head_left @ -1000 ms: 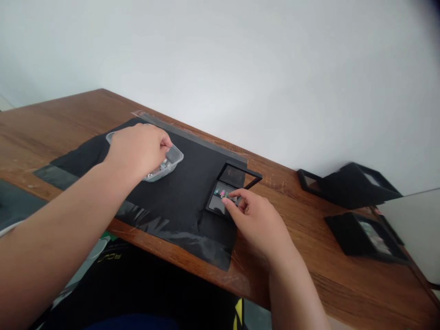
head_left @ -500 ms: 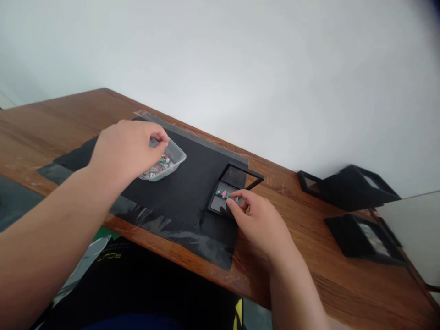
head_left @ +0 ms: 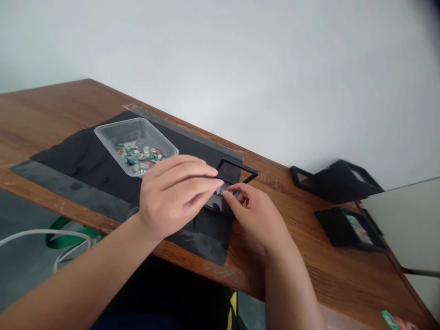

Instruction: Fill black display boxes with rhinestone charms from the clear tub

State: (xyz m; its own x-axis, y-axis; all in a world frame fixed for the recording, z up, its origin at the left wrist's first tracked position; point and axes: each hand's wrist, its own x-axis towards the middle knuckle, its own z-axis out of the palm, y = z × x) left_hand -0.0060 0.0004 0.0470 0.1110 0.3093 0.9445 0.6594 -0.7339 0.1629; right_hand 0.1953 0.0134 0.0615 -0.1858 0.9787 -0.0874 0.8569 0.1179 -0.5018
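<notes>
Left hand [head_left: 177, 192] moved from plastic tub [head_left: 158, 137] to black case [head_left: 219, 201].

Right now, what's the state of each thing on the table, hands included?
Plastic container: uncovered, partly filled with small pieces
Small black case: lid raised, small pieces inside
Black mat: spread flat, taped along edges
Left hand: bunched at the small black case, grip unclear
Right hand: at the same case, grip unclear
Black cases at right: open or shut unclear
</notes>
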